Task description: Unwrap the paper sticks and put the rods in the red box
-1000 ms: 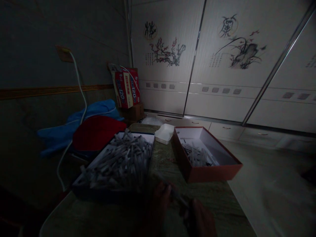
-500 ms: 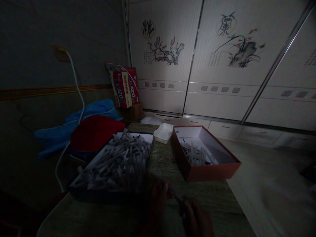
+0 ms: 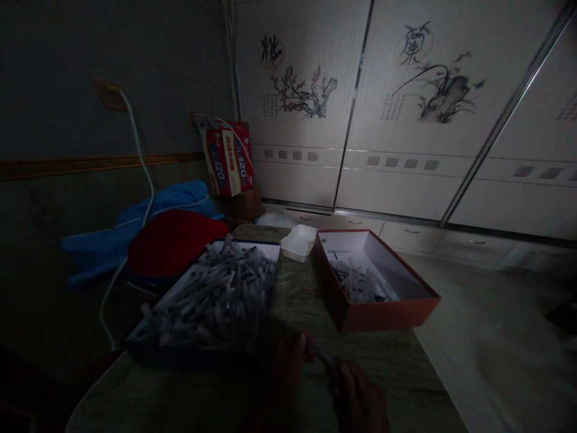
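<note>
Near the front of the table, my left hand (image 3: 288, 356) pinches one end of a slim, dark, pen-like stick (image 3: 323, 356). Its other end is in the closed fingers of my right hand (image 3: 360, 394), lower and to the right. Dim light hides the stick's exact kind. Just left of my hands, a dark blue box (image 3: 193, 356) is heaped with thin, clear-looking sticks (image 3: 225, 288). Farther right stands an orange-red box (image 3: 392, 314) with a smaller pile of similar slender pieces (image 3: 358, 281) inside.
A small white tray (image 3: 299, 243) sits between the boxes at the table's (image 3: 293, 288) far end. Red cloth (image 3: 178, 243) and blue fabric (image 3: 184, 198) lie on the left, crossed by a white cable (image 3: 146, 168). A red carton (image 3: 229, 159) is stacked behind, before sliding cabinet doors (image 3: 297, 180).
Both hands stay almost in place, still gripping the pen-like stick, with only a slight shift of the fingers. The boxes have not moved.
</note>
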The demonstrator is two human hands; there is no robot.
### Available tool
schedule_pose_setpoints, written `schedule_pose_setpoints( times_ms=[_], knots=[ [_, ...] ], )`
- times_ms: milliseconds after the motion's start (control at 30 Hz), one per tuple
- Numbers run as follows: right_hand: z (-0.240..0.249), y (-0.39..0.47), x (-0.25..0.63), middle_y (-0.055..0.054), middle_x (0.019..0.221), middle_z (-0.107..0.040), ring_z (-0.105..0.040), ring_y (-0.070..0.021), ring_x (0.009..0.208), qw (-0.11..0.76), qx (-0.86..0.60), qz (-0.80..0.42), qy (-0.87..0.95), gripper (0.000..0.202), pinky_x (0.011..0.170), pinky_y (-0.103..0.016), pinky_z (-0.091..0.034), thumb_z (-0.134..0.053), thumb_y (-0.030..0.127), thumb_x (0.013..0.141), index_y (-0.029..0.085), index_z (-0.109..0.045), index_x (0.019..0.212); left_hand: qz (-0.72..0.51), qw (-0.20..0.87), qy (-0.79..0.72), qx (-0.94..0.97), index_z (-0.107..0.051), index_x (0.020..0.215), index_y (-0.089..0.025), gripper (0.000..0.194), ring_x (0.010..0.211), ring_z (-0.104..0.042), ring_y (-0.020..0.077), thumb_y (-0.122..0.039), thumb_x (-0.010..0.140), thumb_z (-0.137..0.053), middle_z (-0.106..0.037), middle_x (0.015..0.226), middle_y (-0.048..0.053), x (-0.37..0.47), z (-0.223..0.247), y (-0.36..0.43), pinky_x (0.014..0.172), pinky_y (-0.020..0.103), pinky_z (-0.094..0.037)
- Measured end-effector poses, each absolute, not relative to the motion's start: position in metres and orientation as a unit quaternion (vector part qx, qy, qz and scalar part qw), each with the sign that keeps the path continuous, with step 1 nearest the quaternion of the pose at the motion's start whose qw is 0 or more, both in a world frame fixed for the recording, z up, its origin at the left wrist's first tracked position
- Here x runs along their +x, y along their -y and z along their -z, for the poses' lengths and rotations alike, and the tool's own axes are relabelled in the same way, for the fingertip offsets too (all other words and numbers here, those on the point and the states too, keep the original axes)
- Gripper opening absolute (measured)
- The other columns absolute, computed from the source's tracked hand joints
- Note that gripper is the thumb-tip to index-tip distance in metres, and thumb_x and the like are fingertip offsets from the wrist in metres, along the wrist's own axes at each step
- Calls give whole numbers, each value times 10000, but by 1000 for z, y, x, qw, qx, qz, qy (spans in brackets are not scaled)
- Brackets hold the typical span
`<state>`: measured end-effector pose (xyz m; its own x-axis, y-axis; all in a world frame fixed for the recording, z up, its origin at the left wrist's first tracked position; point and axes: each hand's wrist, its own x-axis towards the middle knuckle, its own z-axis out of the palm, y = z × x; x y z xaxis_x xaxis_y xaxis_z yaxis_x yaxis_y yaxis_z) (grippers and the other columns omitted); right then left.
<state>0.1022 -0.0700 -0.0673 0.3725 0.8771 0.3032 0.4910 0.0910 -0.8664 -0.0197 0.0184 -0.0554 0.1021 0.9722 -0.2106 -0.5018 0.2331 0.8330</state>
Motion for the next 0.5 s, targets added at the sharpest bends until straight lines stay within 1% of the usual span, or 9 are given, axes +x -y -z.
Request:
schedule_pose_setpoints(
  times_ms=[67, 167, 233, 300, 333, 433, 500],
  knots=[
    [69, 69, 104, -17, 615, -626, -586, -155, 553, 507, -640, -213, 537, 381, 559, -225, -445, -426, 517, 853, 228, -629, 711, -546, 676, -391, 303, -650, 662, -154, 339, 476, -578, 116, -412, 510, -808, -663, 569, -8, -20, 56, -18, 488, 239, -475],
    [69, 70, 100, -8, 686, -646, -600, -158, 603, 524, -657, -229, 491, 337, 583, -227, -451, -451, 513, 848, 225, -625, 837, -547, 673, -388, 313, -658, 666, -149, 335, 500, -587, 125, -415, 522, -804, -664, 582, -2, -20, 54, -17, 498, 248, -485],
    [70, 71, 98, -31, 746, -674, -623, -185, 664, 536, -668, -201, 476, 380, 606, -244, -465, -466, 563, 820, 230, -639, 875, -547, 670, -392, 315, -655, 651, -150, 330, 495, -585, 123, -418, 526, -800, -657, 568, -6, -20, 54, -17, 491, 243, -484],
    [72, 72, 97, -70, 807, -697, -636, -221, 734, 541, -673, -161, 479, 462, 662, -278, -476, -443, 632, 794, 234, -669, 858, -546, 668, -398, 311, -652, 646, -150, 334, 468, -580, 122, -414, 513, -807, -654, 545, -9, -20, 54, -17, 474, 243, -480],
    [73, 72, 96, -81, 801, -701, -636, -228, 734, 541, -670, -147, 486, 498, 678, -292, -477, -414, 656, 792, 238, -681, 828, -547, 667, -401, 308, -650, 648, -150, 340, 457, -578, 123, -411, 502, -812, -657, 540, -8, -20, 54, -17, 465, 245, -478],
    [73, 71, 95, -61, 666, -673, -608, -197, 589, 536, -670, -154, 490, 520, 603, -278, -474, -365, 656, 812, 244, -677, 751, -548, 668, -402, 303, -647, 647, -152, 347, 443, -577, 124, -400, 478, -822, -665, 541, -4, -19, 54, -19, 451, 245, -475],
    [70, 70, 94, -34, 630, -655, -593, -175, 529, 532, -684, -170, 470, 462, 534, -250, -465, -408, 625, 813, 241, -665, 791, -549, 668, -399, 304, -645, 633, -151, 332, 446, -575, 119, -393, 487, -818, -663, 540, -5, -19, 54, -19, 452, 237, -472]
  ],
)
